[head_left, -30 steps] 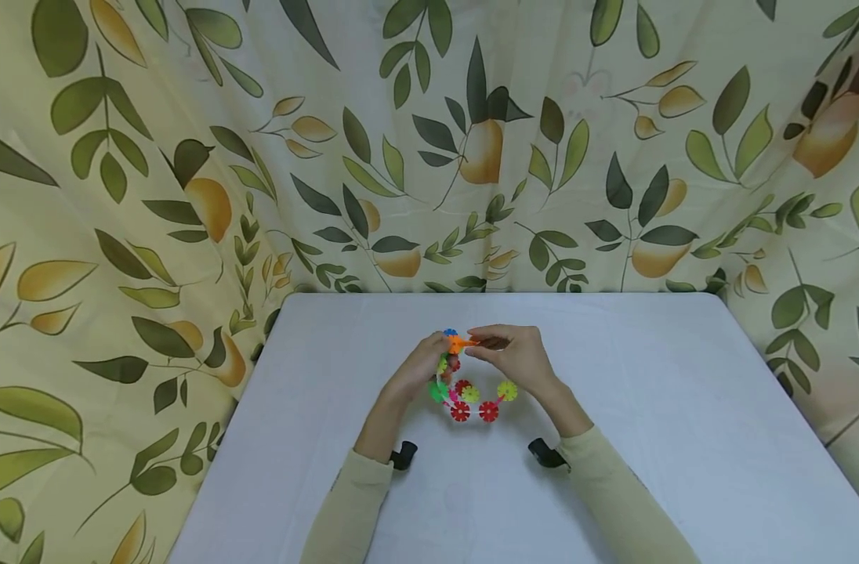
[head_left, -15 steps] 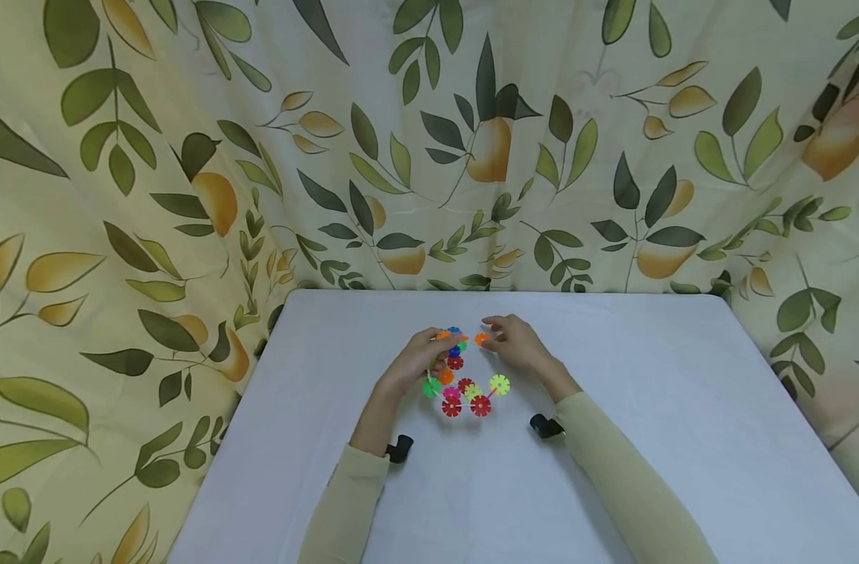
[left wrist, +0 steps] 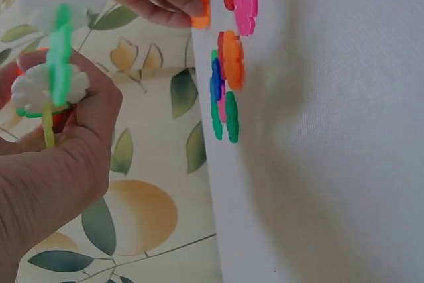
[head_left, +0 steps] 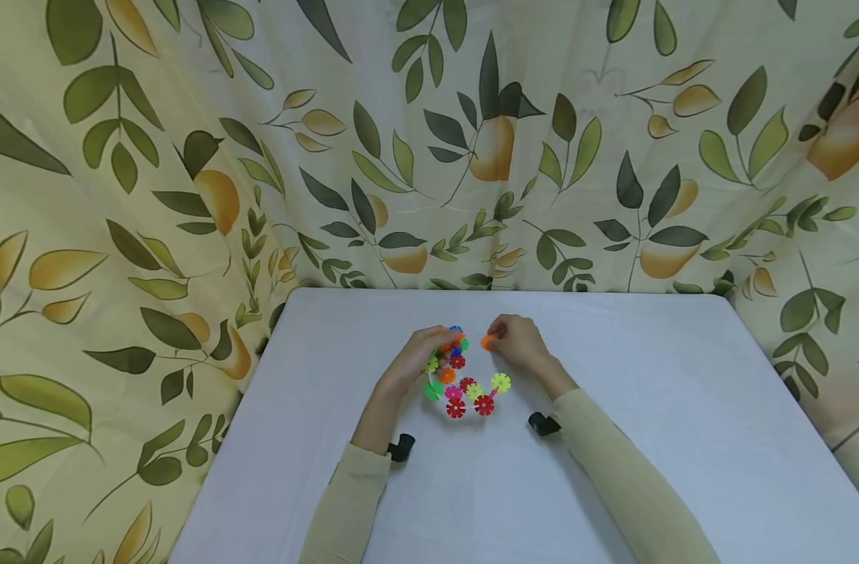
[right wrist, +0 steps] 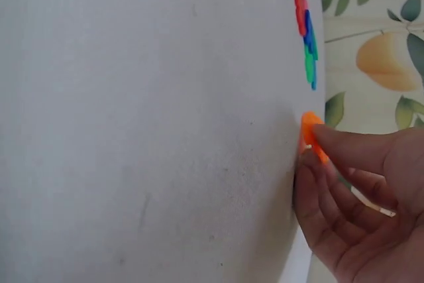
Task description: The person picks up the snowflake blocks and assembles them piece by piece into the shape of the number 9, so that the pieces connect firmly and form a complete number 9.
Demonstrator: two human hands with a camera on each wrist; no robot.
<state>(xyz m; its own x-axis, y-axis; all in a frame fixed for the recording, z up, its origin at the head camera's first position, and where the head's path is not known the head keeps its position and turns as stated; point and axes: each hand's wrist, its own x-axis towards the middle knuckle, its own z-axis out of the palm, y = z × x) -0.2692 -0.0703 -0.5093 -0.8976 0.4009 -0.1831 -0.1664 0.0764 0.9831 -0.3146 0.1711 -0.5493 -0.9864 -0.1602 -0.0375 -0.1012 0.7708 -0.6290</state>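
My left hand (head_left: pixel 406 362) grips a cluster of joined plastic snowflake discs. In the left wrist view, a white disc (left wrist: pixel 40 87), a green disc (left wrist: pixel 61 57) seen edge-on and a yellow disc (left wrist: pixel 48 124) show at its fingers; the curled fingers partly hide the rest. A short distance to the right, my right hand (head_left: pixel 521 342) pinches one orange snowflake disc (right wrist: pixel 311 124) between thumb and fingertips, low over the white table. Nearer the front, several discs, including a red disc (head_left: pixel 483 405) and a yellow-green disc (head_left: pixel 501 382), stand in a linked row below the left hand.
The white-covered table (head_left: pixel 634 368) extends to both sides of the hands. A leaf-and-fruit patterned curtain (head_left: pixel 429 157) hangs along its back and left. Small black devices, one by the left wrist (head_left: pixel 401 447) and another by the right wrist (head_left: pixel 545 424), sit just under the forearms.
One second ago the right fingers were at an orange piece beside the left hand. The right hand has since moved right, apart from it, and its fingers have closed on an orange snowflake disc.
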